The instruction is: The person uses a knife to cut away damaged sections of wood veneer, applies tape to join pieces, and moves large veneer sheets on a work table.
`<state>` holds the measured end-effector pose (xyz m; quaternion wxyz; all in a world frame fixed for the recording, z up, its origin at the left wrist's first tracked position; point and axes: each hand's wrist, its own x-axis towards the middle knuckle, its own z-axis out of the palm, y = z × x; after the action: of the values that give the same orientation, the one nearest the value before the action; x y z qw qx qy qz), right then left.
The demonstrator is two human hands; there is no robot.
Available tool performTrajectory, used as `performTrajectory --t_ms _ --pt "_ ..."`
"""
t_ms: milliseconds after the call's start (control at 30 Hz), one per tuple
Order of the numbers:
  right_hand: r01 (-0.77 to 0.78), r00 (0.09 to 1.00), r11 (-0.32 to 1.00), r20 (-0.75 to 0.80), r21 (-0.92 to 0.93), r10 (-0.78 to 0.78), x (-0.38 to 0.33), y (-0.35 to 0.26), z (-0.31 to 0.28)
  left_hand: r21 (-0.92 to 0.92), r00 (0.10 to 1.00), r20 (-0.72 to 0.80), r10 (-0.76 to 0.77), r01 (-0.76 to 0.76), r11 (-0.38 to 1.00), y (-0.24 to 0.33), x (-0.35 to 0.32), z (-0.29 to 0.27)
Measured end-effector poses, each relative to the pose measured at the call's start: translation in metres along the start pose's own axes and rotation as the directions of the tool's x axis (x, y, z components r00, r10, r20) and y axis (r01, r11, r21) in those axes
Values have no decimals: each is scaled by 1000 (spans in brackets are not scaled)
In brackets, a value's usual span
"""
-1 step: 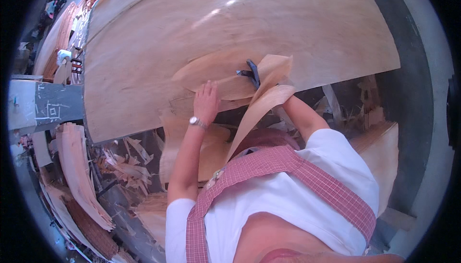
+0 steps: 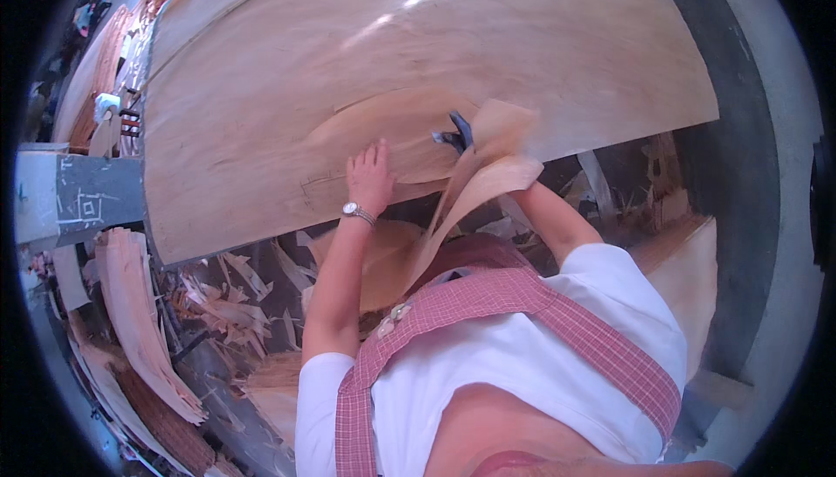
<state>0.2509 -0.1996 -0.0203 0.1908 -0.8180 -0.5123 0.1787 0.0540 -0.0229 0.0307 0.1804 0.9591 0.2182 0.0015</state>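
Observation:
My left hand (image 2: 370, 181), with a watch on its wrist, lies flat with fingers stretched on a large thin wood veneer sheet (image 2: 522, 50), near its front edge. My right hand is hidden behind a curled piece of veneer (image 2: 501, 179) that rises off the sheet and hangs toward my apron; only the forearm (image 2: 562, 224) shows. At the curl's left side sits a dark, forked object with a lighter tip (image 2: 457, 135), its kind unclear. A rounded veneer patch (image 2: 383, 120) of deeper tan lies in front of my left fingers.
Torn veneer scraps (image 2: 231, 307) litter the floor below the sheet's front edge. Stacked veneer (image 2: 144, 320) stands at the left, more (image 2: 684, 277) at the right. A grey beam with chalk marks (image 2: 100, 194) meets the sheet's left edge.
The curled veneer and the dark object have shifted slightly right across the sheet, with my right forearm. My left hand stays flat in nearly the same place. The whole view has moved a little.

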Motion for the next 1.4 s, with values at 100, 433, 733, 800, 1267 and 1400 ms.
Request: performTrajectory --t_ms 100,433,733,800,1267,1400 --pt "-109 994 992 -14 68 110 -73 16 12 14 988 105 -111 110 994 4 32 1" --pt "-473 42 646 717 -599 696 -477 165 -11 315 992 -114 -55 89 945 -10 111 -18" --pt "-303 873 945 -361 125 328 -124 108 -128 166 886 -263 382 -348 923 24 -25 -25" --pt "5 969 998 -248 63 11 -30 49 -96 38 913 -117 391 -389 921 35 -66 -38" --pt "-43 985 823 163 566 -61 48 -44 -65 -26 987 -22 156 -157 987 18 -115 -85" --pt "-261 943 552 86 792 322 -41 42 -181 -51 996 9 92 -91 994 4 -53 -103"
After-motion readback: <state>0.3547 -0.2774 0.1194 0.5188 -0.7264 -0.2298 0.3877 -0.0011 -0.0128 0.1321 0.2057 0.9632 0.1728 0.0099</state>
